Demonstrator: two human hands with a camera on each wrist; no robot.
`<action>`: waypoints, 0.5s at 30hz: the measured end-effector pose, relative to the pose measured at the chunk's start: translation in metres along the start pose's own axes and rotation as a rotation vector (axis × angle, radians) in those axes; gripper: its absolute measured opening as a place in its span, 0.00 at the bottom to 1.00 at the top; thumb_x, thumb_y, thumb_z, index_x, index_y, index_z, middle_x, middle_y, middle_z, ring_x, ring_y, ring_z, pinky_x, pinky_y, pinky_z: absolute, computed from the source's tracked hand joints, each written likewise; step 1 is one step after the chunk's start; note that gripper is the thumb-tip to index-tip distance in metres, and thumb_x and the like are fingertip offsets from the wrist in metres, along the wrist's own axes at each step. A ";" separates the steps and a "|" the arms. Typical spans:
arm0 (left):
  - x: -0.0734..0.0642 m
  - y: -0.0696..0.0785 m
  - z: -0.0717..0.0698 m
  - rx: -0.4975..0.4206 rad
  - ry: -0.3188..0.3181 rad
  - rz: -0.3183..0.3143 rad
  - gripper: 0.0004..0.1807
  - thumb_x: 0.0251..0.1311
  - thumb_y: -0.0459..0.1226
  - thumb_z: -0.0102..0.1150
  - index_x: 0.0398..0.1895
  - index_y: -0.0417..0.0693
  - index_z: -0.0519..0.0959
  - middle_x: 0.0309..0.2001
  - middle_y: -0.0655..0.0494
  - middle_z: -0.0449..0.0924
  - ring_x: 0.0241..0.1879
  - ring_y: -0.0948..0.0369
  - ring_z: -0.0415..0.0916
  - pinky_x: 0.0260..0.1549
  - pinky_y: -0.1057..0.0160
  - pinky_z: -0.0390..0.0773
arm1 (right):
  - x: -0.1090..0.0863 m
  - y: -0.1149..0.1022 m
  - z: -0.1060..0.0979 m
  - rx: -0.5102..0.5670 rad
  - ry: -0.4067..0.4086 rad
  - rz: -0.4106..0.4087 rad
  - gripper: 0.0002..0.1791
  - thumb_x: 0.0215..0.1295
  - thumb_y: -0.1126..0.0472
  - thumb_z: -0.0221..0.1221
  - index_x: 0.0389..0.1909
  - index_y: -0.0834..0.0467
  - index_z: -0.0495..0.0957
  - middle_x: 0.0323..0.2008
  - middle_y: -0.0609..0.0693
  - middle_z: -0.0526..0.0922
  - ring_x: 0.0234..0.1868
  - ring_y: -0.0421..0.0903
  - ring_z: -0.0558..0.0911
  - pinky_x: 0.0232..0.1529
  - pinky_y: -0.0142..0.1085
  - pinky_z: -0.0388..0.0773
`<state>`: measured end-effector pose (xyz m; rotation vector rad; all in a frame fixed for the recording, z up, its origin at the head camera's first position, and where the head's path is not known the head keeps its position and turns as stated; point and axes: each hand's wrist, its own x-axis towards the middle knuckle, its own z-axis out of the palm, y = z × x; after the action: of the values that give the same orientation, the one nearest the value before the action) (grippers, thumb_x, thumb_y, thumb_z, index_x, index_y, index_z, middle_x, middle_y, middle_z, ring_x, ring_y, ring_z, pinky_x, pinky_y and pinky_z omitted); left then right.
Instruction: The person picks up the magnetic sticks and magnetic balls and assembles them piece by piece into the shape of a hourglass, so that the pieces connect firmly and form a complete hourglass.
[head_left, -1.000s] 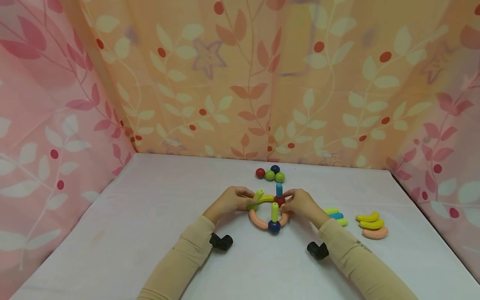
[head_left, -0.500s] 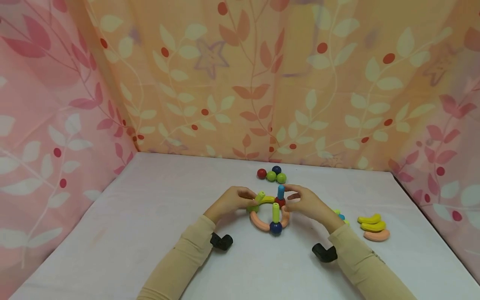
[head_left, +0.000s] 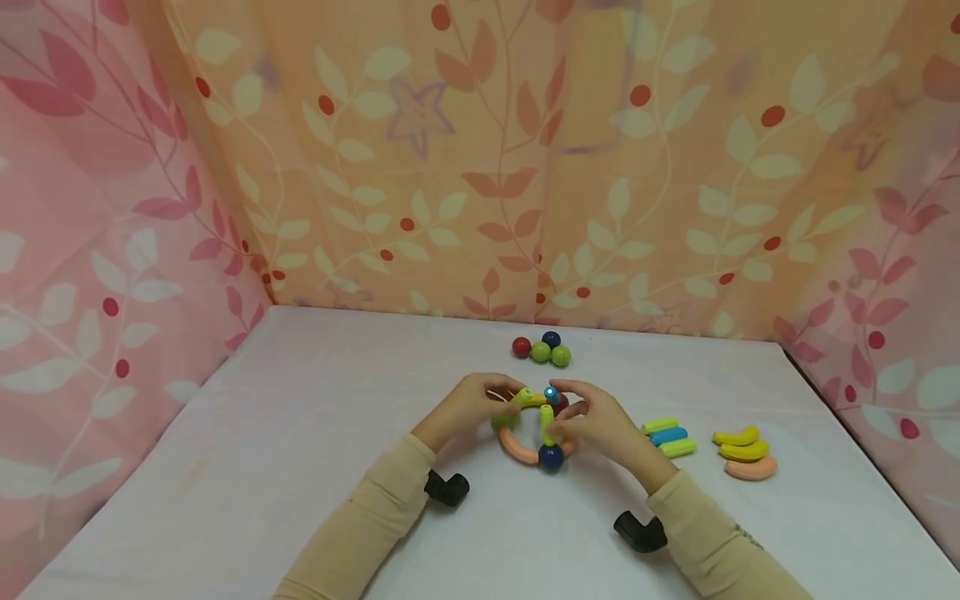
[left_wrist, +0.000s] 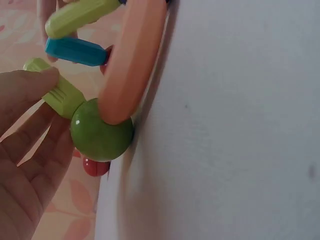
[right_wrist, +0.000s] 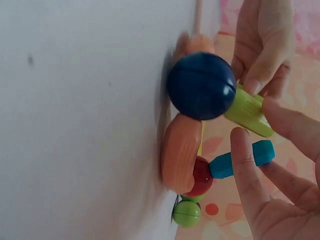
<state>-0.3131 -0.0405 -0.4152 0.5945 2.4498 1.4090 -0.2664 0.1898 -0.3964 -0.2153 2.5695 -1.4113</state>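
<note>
A ring of magnetic balls and curved rods lies on the white table. It joins a green ball (left_wrist: 100, 132), a navy ball (head_left: 551, 458), a red ball (right_wrist: 202, 176), peach curved rods (left_wrist: 132, 60) and a yellow one (head_left: 535, 400). My left hand (head_left: 472, 408) pinches the yellow-green stick (left_wrist: 65, 100) that leans on the green ball. My right hand (head_left: 600, 421) has its fingers on both sides of the blue stick (right_wrist: 224, 166) on the red ball, which tilts towards me. Another yellow-green stick (right_wrist: 250, 116) rises from the navy ball, right beside a right fingertip.
Behind the ring sit a loose red ball (head_left: 521, 347), a navy one (head_left: 551, 339) and two green ones (head_left: 540, 352). To the right lie short sticks (head_left: 667, 436) and several curved rods (head_left: 744, 451). Patterned curtains (head_left: 480, 167) enclose the table (head_left: 300, 400).
My right hand first drew back to the right a little, then came in again around the blue stick. That stick stood upright and now leans towards me. My left hand stays at its stick.
</note>
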 end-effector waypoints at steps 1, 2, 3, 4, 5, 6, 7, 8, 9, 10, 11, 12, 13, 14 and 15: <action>0.000 0.001 0.001 0.011 -0.007 0.015 0.16 0.59 0.35 0.68 0.51 0.50 0.85 0.49 0.54 0.85 0.49 0.59 0.79 0.52 0.60 0.81 | -0.001 0.000 0.002 -0.011 0.017 0.001 0.40 0.55 0.58 0.72 0.69 0.57 0.69 0.36 0.52 0.84 0.39 0.44 0.79 0.31 0.32 0.73; -0.001 0.002 0.001 0.022 -0.013 0.029 0.16 0.59 0.34 0.68 0.51 0.49 0.85 0.49 0.53 0.85 0.48 0.60 0.79 0.52 0.61 0.81 | -0.001 0.000 0.004 -0.020 0.035 0.001 0.39 0.54 0.58 0.73 0.68 0.56 0.70 0.35 0.52 0.84 0.38 0.44 0.79 0.31 0.32 0.72; -0.002 0.003 0.002 0.036 -0.017 0.042 0.15 0.59 0.34 0.68 0.51 0.49 0.85 0.48 0.53 0.85 0.47 0.60 0.79 0.52 0.61 0.81 | -0.001 0.000 0.006 -0.019 0.051 0.003 0.38 0.54 0.58 0.73 0.67 0.56 0.71 0.36 0.52 0.84 0.38 0.44 0.79 0.30 0.32 0.73; -0.002 0.004 0.003 0.046 -0.020 0.047 0.15 0.60 0.34 0.67 0.51 0.49 0.85 0.48 0.54 0.85 0.47 0.61 0.79 0.52 0.61 0.81 | -0.001 -0.001 0.007 -0.019 0.064 -0.001 0.37 0.54 0.59 0.73 0.67 0.56 0.72 0.37 0.53 0.84 0.38 0.44 0.79 0.30 0.31 0.73; -0.003 0.005 0.003 0.055 -0.023 0.052 0.15 0.60 0.34 0.67 0.51 0.49 0.85 0.48 0.54 0.85 0.47 0.61 0.78 0.52 0.61 0.80 | -0.001 -0.001 0.009 -0.011 0.071 -0.001 0.37 0.55 0.59 0.73 0.67 0.56 0.72 0.38 0.54 0.84 0.38 0.44 0.80 0.30 0.31 0.74; -0.003 0.006 0.003 0.065 -0.024 0.053 0.15 0.60 0.34 0.67 0.51 0.50 0.85 0.47 0.55 0.85 0.47 0.62 0.78 0.53 0.61 0.80 | -0.001 -0.002 0.010 -0.005 0.077 -0.003 0.37 0.55 0.60 0.73 0.67 0.57 0.72 0.40 0.55 0.84 0.39 0.43 0.80 0.31 0.30 0.74; -0.003 0.007 0.004 0.072 -0.022 0.049 0.15 0.60 0.34 0.67 0.51 0.50 0.85 0.47 0.56 0.85 0.47 0.62 0.77 0.53 0.61 0.80 | -0.002 -0.002 0.012 0.005 0.084 -0.001 0.37 0.55 0.60 0.72 0.67 0.57 0.72 0.40 0.55 0.84 0.39 0.43 0.81 0.31 0.29 0.75; -0.004 0.008 0.004 0.075 -0.023 0.049 0.15 0.60 0.34 0.67 0.51 0.50 0.85 0.47 0.56 0.85 0.47 0.61 0.77 0.54 0.60 0.80 | -0.002 -0.003 0.013 0.013 0.089 0.000 0.37 0.55 0.61 0.72 0.67 0.57 0.71 0.41 0.56 0.84 0.39 0.43 0.81 0.31 0.29 0.76; -0.004 0.008 0.005 0.076 -0.025 0.049 0.15 0.60 0.34 0.67 0.51 0.50 0.85 0.47 0.56 0.85 0.47 0.61 0.77 0.54 0.59 0.80 | -0.002 -0.003 0.014 0.021 0.092 0.003 0.37 0.56 0.62 0.72 0.67 0.57 0.71 0.41 0.56 0.84 0.39 0.43 0.81 0.32 0.28 0.76; -0.003 0.008 0.005 0.079 -0.025 0.047 0.15 0.60 0.34 0.67 0.51 0.51 0.85 0.47 0.56 0.85 0.47 0.61 0.77 0.54 0.59 0.80 | -0.003 -0.003 0.014 0.023 0.091 -0.001 0.37 0.56 0.63 0.72 0.68 0.57 0.71 0.42 0.56 0.83 0.40 0.43 0.81 0.33 0.28 0.76; -0.003 0.007 0.005 0.080 -0.026 0.044 0.15 0.61 0.34 0.67 0.51 0.51 0.85 0.47 0.56 0.85 0.47 0.61 0.77 0.54 0.59 0.80 | -0.003 -0.003 0.015 0.030 0.090 -0.003 0.36 0.56 0.63 0.71 0.67 0.57 0.71 0.42 0.55 0.83 0.40 0.43 0.81 0.33 0.28 0.76; -0.003 0.007 0.005 0.081 -0.027 0.041 0.15 0.60 0.34 0.67 0.51 0.51 0.85 0.47 0.56 0.85 0.47 0.61 0.77 0.54 0.59 0.80 | -0.003 -0.003 0.015 0.038 0.087 -0.008 0.36 0.56 0.64 0.71 0.67 0.57 0.71 0.43 0.55 0.83 0.41 0.44 0.81 0.34 0.28 0.77; -0.002 0.007 0.005 0.083 -0.028 0.040 0.15 0.60 0.34 0.67 0.51 0.51 0.85 0.47 0.57 0.85 0.47 0.61 0.77 0.54 0.59 0.80 | -0.003 -0.002 0.015 0.045 0.082 -0.013 0.36 0.56 0.64 0.71 0.67 0.57 0.71 0.42 0.55 0.83 0.42 0.44 0.80 0.35 0.28 0.77; -0.002 0.006 0.005 0.090 -0.029 0.040 0.15 0.61 0.34 0.67 0.51 0.52 0.85 0.47 0.57 0.85 0.47 0.61 0.77 0.54 0.59 0.80 | -0.003 -0.001 0.015 0.050 0.071 -0.024 0.36 0.56 0.64 0.71 0.67 0.57 0.71 0.44 0.55 0.82 0.43 0.45 0.80 0.37 0.28 0.77; -0.002 0.006 0.005 0.098 -0.030 0.044 0.14 0.60 0.35 0.68 0.50 0.52 0.85 0.46 0.57 0.85 0.47 0.62 0.77 0.54 0.60 0.80 | -0.003 0.000 0.015 0.055 0.060 -0.034 0.36 0.56 0.63 0.71 0.67 0.58 0.72 0.44 0.54 0.82 0.44 0.46 0.80 0.38 0.28 0.78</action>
<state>-0.3080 -0.0347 -0.4128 0.6894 2.5077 1.2918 -0.2597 0.1789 -0.4040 -0.2114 2.5819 -1.5213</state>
